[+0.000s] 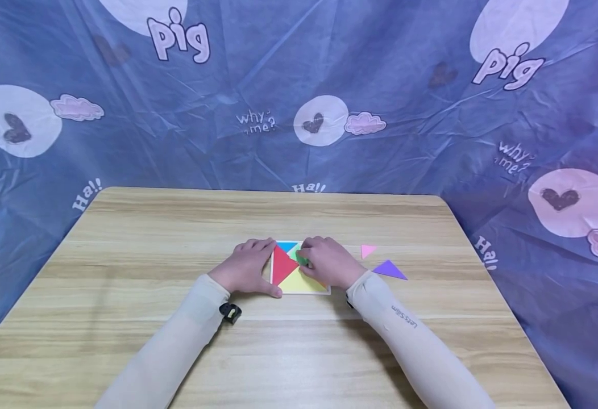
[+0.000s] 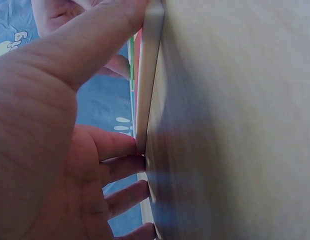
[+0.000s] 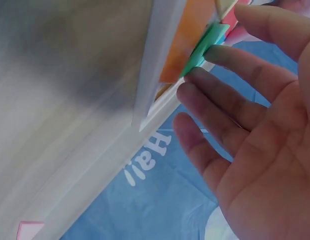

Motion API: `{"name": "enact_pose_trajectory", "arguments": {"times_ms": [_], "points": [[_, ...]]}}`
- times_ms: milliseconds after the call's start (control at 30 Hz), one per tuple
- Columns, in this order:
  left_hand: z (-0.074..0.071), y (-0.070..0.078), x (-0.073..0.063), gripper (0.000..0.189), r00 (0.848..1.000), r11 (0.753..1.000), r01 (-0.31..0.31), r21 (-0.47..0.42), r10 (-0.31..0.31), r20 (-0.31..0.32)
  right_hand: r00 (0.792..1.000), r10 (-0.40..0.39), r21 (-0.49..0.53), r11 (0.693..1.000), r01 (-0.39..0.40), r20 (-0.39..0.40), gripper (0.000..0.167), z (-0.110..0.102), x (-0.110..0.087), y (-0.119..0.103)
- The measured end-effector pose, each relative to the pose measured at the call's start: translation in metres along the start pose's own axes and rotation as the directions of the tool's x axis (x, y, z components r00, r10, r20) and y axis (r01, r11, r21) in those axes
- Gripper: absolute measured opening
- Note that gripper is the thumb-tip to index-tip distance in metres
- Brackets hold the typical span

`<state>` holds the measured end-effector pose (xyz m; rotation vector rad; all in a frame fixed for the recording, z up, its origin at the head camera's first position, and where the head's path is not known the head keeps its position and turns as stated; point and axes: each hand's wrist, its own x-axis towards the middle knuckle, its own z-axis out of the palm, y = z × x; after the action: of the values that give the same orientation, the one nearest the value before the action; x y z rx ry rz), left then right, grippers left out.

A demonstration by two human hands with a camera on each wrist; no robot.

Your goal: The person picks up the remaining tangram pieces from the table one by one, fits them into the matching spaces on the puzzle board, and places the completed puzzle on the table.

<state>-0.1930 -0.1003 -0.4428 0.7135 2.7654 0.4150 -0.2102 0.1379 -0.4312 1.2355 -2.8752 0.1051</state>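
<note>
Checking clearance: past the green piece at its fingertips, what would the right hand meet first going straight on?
Likely the red triangle, just beyond the green piece in the head view. Height is unclear; the right hand might pass above, toward the left hand.

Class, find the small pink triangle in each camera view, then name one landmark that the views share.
Head: the pink triangle lies right of the right hand, just above the purple triangle.
Left wrist: not in it.
Right wrist: bottom-left corner, cut off by the picture's lower edge.
Shared landmark: the white puzzle tray; its rim shows in all three.
</note>
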Motion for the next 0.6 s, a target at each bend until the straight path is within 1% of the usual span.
{"name": "enact_pose_trajectory", "arguments": {"times_ms": [100, 200, 267, 467, 600], "points": [[0.0010, -0.0006, 0.0004, 0.123, 1.000, 1.000, 0.002, -0.003, -0.002, 0.001, 1.000, 0.011, -0.015, 1.000, -0.011, 0.013, 0.028, -0.0003, -0.0001, 0.0003], [0.0018, -0.0007, 0.0004, 0.123, 1.000, 1.000, 0.000, -0.014, 0.000, 0.000, 0.999, 0.026, -0.003, 1.000, -0.026, 0.045, 0.037, 0.0001, 0.0011, 0.0008], [0.0019, -0.0005, 0.0003, 0.123, 1.000, 1.000, -0.001, -0.019, 0.001, 0.000, 0.998, 0.029, 0.007, 1.000, -0.030, 0.055, 0.041, 0.0004, 0.0019, 0.0011], [0.0020, -0.0001, 0.0001, 0.122, 1.000, 1.000, 0.002, -0.010, -0.002, -0.005, 0.998, 0.024, 0.015, 1.000, -0.025, 0.062, 0.042, 0.0018, 0.0036, 0.0012], [0.0025, 0.0004, 0.0005, 0.122, 1.000, 1.000, 0.003, -0.008, -0.003, -0.007, 0.998, 0.047, 0.057, 0.997, -0.050, 0.050, 0.039, 0.0020, 0.0035, 0.0008]]}}
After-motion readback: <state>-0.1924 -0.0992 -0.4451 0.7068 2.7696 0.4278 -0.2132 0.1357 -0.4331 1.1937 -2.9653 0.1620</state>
